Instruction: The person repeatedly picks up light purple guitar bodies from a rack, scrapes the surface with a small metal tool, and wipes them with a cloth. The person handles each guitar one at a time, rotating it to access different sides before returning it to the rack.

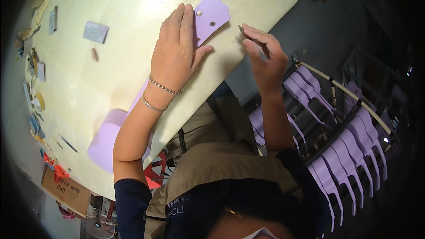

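Pressing flat on the lilac strip (211, 17), our left hand (176, 51) keeps fingers together, thumb out, on the cream table (110, 75). Right hand (264, 57) at the table edge pinches a small dark tool (241, 29). Beyond, lilac pieces hang on a rack (341, 150).
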`<state>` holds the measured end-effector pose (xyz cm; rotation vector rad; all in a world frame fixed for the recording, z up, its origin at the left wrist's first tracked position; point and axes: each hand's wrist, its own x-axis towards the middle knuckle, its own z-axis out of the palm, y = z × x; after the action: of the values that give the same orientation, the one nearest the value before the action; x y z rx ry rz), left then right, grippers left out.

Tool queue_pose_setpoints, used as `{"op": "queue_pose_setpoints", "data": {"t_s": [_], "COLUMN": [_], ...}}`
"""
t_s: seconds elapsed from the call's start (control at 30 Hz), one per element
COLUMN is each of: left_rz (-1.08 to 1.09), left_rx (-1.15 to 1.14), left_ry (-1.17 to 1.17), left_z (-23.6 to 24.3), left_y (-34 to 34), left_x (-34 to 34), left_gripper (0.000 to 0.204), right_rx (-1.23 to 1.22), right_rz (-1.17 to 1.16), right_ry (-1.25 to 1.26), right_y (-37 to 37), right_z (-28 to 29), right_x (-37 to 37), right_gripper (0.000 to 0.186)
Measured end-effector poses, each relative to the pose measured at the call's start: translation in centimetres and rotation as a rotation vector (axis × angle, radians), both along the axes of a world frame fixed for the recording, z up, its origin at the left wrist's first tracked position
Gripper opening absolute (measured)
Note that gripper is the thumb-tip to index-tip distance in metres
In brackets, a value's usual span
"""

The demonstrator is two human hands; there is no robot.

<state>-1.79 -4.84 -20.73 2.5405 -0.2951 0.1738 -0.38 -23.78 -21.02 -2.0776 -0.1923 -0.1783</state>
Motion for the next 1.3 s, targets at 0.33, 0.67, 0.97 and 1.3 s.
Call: {"op": "queue_pose_setpoints", "data": {"t_s": [0.33,0.67,0.97,1.3], "left_rz": [0.004,0.011,0.023,0.042], "left_rx": [-0.004,0.012,0.036,0.032], "left_ry": [0.067,0.064,0.115,0.151], "left_z": [-1.8,-1.9,-1.7,-1.4], "left_y": [0.1,-0.2,-0.4,-0.5], "left_x": [0.1,0.4,0.3,0.2], "left_gripper": [0.080,0.077,0.075,0.074], "right_rx": [-0.355,-0.453,-0.476,-0.349], "right_rz": [0.026,-0.041,-0.029,-0.055], "right_ry": [-0.326,-0.426,-0.413,-0.280], "right_y": [1.5,2.1,2.0,2.5], "right_z": [-2.3,-2.9,-3.3,-2.8], "right_x": [1.2,1.0,1.0,0.6], "right_gripper": [0.012,0.011,0.007,0.013]}}
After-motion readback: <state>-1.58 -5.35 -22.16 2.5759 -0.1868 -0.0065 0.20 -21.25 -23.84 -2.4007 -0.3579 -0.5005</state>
